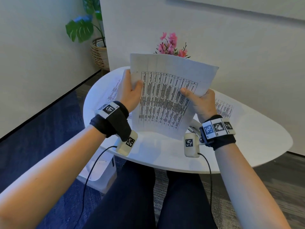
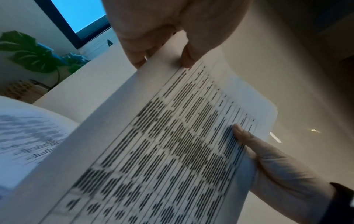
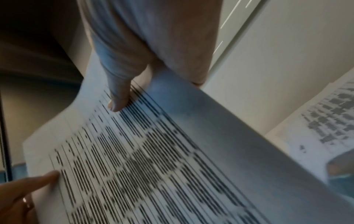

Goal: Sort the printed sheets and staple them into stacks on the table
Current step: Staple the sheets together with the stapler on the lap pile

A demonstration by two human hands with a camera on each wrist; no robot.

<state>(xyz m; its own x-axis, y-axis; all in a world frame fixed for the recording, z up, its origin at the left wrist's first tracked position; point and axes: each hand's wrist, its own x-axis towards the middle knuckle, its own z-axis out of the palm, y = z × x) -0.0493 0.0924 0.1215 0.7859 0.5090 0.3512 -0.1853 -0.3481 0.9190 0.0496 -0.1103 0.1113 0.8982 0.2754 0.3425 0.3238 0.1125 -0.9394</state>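
I hold a bundle of printed sheets with a dense table on top, lifted and tilted above the white table. My left hand grips its left edge, thumb on the front, fingers behind. My right hand pinches the right edge with the thumb on the print. The same bundle of sheets fills the left wrist view and, as the sheets, the right wrist view. More printed sheets lie flat at the left and at the right. A metal stapler peeks out below the bundle.
Pink flowers stand at the table's far edge behind the bundle. A leafy plant in a wicker basket sits on the floor at the back left. My legs are under the table's near edge, and a white bin stands to their left.
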